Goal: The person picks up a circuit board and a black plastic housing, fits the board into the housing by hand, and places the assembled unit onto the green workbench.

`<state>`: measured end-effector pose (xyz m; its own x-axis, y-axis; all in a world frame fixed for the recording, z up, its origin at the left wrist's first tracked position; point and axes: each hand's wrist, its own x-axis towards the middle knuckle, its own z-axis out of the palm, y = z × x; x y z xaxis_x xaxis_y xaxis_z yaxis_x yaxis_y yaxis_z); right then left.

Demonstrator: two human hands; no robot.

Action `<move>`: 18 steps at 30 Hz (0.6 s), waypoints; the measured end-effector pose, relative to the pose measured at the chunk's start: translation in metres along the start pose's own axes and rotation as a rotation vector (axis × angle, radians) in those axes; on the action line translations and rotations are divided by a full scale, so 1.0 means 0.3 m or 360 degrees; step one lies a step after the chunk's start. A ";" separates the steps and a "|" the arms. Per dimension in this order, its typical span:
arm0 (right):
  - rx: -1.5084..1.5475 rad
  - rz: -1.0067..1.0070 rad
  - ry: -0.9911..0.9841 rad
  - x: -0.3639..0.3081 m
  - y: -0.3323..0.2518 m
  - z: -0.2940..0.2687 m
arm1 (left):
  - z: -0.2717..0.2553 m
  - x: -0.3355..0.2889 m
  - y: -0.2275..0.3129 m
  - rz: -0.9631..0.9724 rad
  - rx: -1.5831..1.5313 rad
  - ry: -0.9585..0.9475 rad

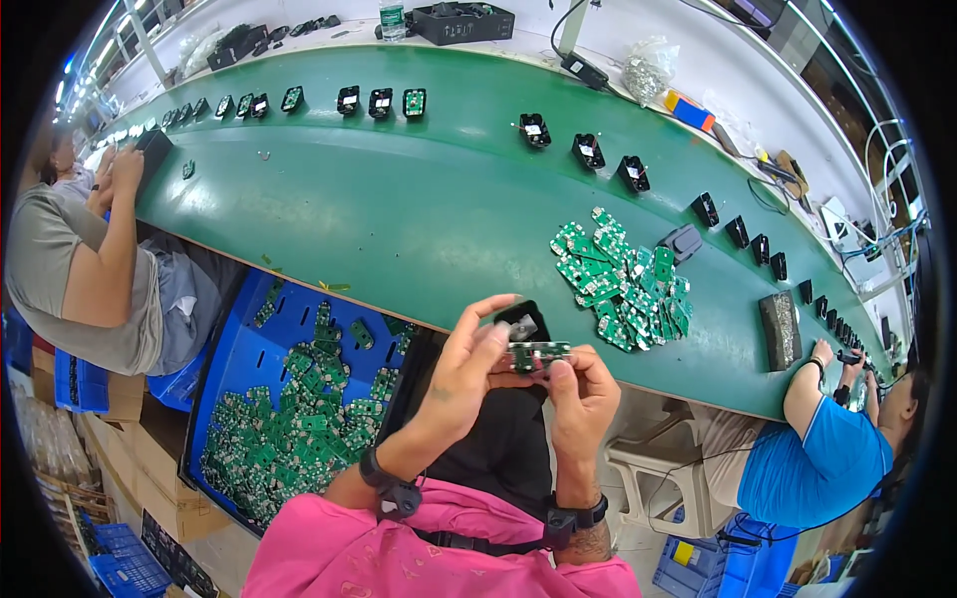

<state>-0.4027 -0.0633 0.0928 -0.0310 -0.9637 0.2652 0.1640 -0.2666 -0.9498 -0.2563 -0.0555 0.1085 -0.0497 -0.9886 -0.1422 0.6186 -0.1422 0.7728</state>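
Note:
Just past the near edge of the bench, my left hand (457, 384) is closed around a small black plastic housing (528, 317), its open side facing up. A small green circuit board (539, 354) is pinched by my right hand (581, 401), its edge right at the near side of the housing. My left thumb also lies close to the board's left end. Whether the board touches the housing I cannot tell. Beyond my hands, a loose pile of green circuit boards (623, 279) lies on the green bench (359, 214), with a dark plastic housing (682, 242) beside it.
A blue bin (239, 344) of boards stands left of my legs. Black housings (588, 150) line the bench's far side. Co-workers sit at left (100, 259) and right (822, 448). A dark block (780, 331) and a plastic stool (663, 463) are on the right.

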 end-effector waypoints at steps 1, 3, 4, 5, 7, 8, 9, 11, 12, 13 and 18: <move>0.0048 -0.0010 0.0061 -0.002 -0.003 -0.005 | -0.004 0.005 0.008 0.0003 0.0000 -0.0001; 0.0049 0.0039 -0.0017 0.002 -0.025 -0.020 | -0.014 0.016 0.024 -0.0101 -0.0288 -0.0146; 0.0051 0.0091 -0.0093 0.007 -0.034 -0.032 | -0.018 0.019 0.033 -0.0124 -0.0126 -0.0180; 0.0048 0.0089 -0.0091 0.015 -0.039 -0.049 | -0.020 0.015 0.041 -0.0125 -0.0127 -0.0183; -0.0156 0.0046 -0.0239 0.039 -0.049 -0.085 | -0.023 0.008 0.051 0.0089 0.0670 -0.0352; -0.0230 0.0031 -0.0257 0.053 -0.054 -0.098 | -0.019 0.006 0.034 0.0200 0.0518 -0.0425; -0.0229 0.0032 -0.0258 0.063 -0.064 -0.107 | -0.021 0.004 0.030 0.0199 0.0518 -0.0424; -0.0224 0.0164 -0.0359 0.077 -0.085 -0.117 | -0.016 0.001 0.037 0.0123 0.0604 -0.0492; -0.0226 0.0162 -0.0355 0.075 -0.088 -0.115 | -0.007 -0.001 0.040 0.0128 0.0786 -0.0470; -0.0301 0.0138 -0.0324 0.070 -0.089 -0.109 | -0.001 0.002 0.036 0.0128 0.0786 -0.0475; -0.0173 0.0123 -0.0259 0.009 -0.094 -0.074 | 0.019 0.008 0.015 0.0537 0.1237 -0.0291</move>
<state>-0.4294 -0.0588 0.1166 0.1384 -0.9687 0.2061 0.0520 -0.2007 -0.9783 -0.2580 -0.0587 0.1151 -0.1267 -0.9670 0.2212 -0.0848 0.2328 0.9688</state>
